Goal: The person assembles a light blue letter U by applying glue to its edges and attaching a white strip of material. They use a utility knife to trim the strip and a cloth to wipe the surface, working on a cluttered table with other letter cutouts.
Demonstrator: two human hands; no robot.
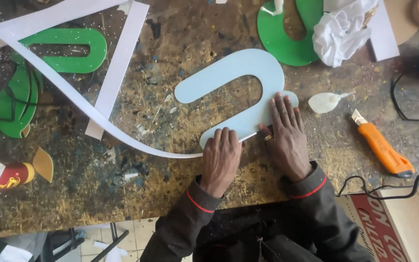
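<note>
Both hands press flat on a pale blue U-shape [248, 85] lying near the middle of the bench [122, 194], toward its near edge. The left hand [220, 157] lies palm down, fingers together, on the lower leg of the shape where a white strip [64, 90] meets its edge. The right hand [287, 131] lies flat with fingers spread over the curved end. Neither hand grips anything; they sit side by side, just apart.

The strip runs from the far left corner in a long curve to the blue shape. An orange knife [383, 148] lies near the right edge, its blade out, beside a black cable [379, 187]. A white nozzle [326, 102] rests just right of the blue shape. Green shapes [64, 51] lie at the far left, another green piece [280, 41] and a crumpled cloth [340, 29] at the far edge.

The strip looks springy; if the left hand's pressure eases, it may pull away from the edge. The bench is rough and gritty, so debris could mark the blue face. The bared blade near the right sleeve could cut a careless reach or nick the cable.
</note>
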